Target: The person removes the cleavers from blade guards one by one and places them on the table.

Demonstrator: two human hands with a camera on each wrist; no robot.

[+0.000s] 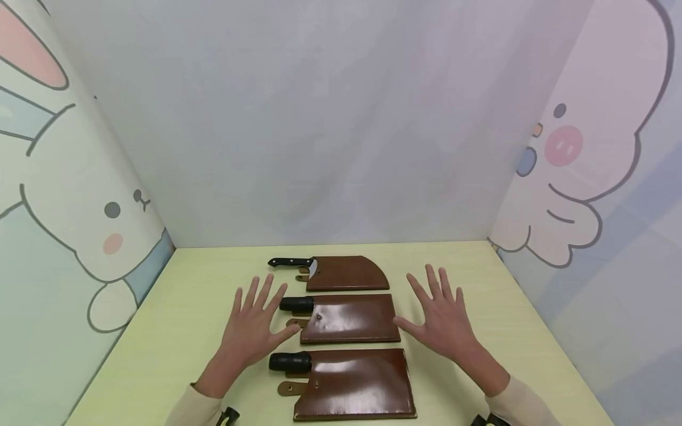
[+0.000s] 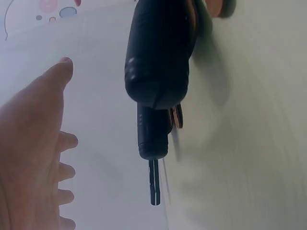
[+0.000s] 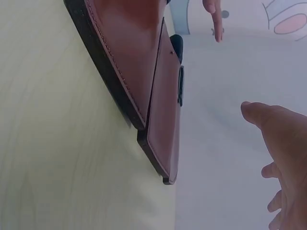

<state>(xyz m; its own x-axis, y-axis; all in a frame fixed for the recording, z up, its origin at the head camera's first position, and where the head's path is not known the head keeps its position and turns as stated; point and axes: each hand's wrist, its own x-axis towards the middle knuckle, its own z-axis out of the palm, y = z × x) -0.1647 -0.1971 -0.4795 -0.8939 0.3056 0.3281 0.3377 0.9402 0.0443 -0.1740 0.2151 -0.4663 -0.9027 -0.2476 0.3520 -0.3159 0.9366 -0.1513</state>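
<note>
Three cleavers in brown leather sheaths lie in a column on the table, handles to the left. The far cleaver [image 1: 347,273] has a slim black riveted handle, a bit of blade showing and a rounded sheath end. Glossy rectangular sheaths cover the middle cleaver [image 1: 351,319] and the near cleaver [image 1: 357,384], both with thick black handles. My left hand [image 1: 254,328] spreads its fingers beside the middle cleaver's handle [image 2: 153,132]. To the right of the sheaths, my right hand [image 1: 444,322] is spread likewise, its thumb near the middle sheath's edge. Neither hand holds anything.
The pale yellow table [image 1: 506,307] reaches back to a plain grey-white wall [image 1: 330,130]. Side walls carry a cartoon rabbit [image 1: 80,201] at left and another cartoon animal [image 1: 591,130] at right. Leather snap straps stick out left of the sheaths, one by the near cleaver [image 1: 291,388].
</note>
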